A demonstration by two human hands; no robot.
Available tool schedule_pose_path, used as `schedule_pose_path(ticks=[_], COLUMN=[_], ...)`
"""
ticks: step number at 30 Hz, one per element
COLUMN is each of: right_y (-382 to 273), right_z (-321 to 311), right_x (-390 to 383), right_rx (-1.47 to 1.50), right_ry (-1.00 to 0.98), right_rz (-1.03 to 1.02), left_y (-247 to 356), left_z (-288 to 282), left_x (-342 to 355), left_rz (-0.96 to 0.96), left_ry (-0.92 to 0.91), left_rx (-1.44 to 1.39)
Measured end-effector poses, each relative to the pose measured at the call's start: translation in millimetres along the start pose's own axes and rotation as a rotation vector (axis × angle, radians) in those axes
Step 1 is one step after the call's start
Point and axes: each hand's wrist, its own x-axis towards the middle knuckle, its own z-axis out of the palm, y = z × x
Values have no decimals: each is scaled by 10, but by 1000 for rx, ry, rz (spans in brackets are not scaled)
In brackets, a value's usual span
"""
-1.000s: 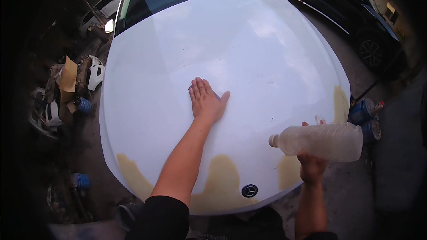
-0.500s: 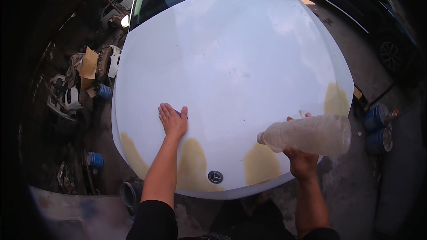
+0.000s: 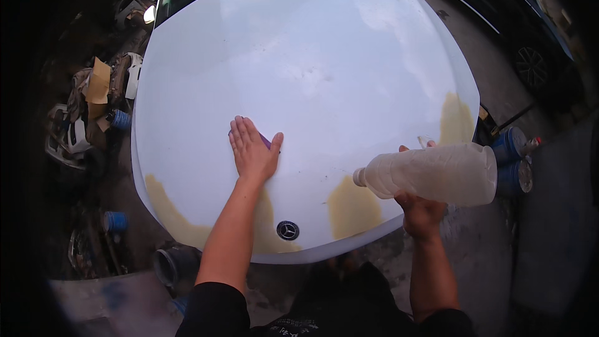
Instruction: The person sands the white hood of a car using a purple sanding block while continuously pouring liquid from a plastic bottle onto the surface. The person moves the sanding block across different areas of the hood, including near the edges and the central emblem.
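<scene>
A white car hood (image 3: 299, 68) with yellowish filler patches (image 3: 354, 209) along its front edge spreads out before me. My left hand (image 3: 254, 155) lies flat on it, fingers stretched forward and thumb apart. Under the palm is a piece of purple sandpaper (image 3: 266, 142), mostly hidden, its edge showing between thumb and forefinger. Above the hood's front right part, my right hand (image 3: 423, 217) is wrapped from below round a cloudy plastic bottle (image 3: 430, 175). The bottle is tilted nearly level, its neck pointing left. A round emblem (image 3: 287, 231) sits at the hood's front middle.
Blue cans (image 3: 511, 143) stand on the ground to the right, and another blue can (image 3: 116, 221) at left. Car parts and cardboard (image 3: 98, 81) are piled at the left. A dark car (image 3: 499, 25) is parked far right. A black bucket (image 3: 175, 267) stands near the front edge.
My left hand has slid to the right across the hood with the purple sandpaper. The bottle stays in my right hand at about the same tilt. The whole view has shifted slightly.
</scene>
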Motion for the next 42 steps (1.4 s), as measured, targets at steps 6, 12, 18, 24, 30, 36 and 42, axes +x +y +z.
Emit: schedule_pose_path(ticks=[6, 12, 18, 24, 30, 36, 42], right_y=[-53, -161, -13, -35, -72, 55, 61], right_z=[88, -263, -611, -1178, -1746, -1730, -1399], right_x=[-152, -33, 231, 531, 789, 1106, 1446], right_rx=[-22, -43, 0, 160, 199, 237, 131], right_ry=[-39, -34, -46, -148, -180, -107, -231], right_rz=[-2, -57, -101, 13, 89, 83, 4], left_y=[977, 80, 1148, 2318, 938, 2236, 2742], left_z=[128, 64, 30, 401, 69, 22, 267], left_x=[-255, -495, 313, -537, -72, 701, 106], left_rz=[263, 46, -28, 244, -359, -208, 152], left_ry=[-82, -22, 13, -87, 29, -47, -228], left_rx=[4, 30, 28, 23, 33, 24, 19])
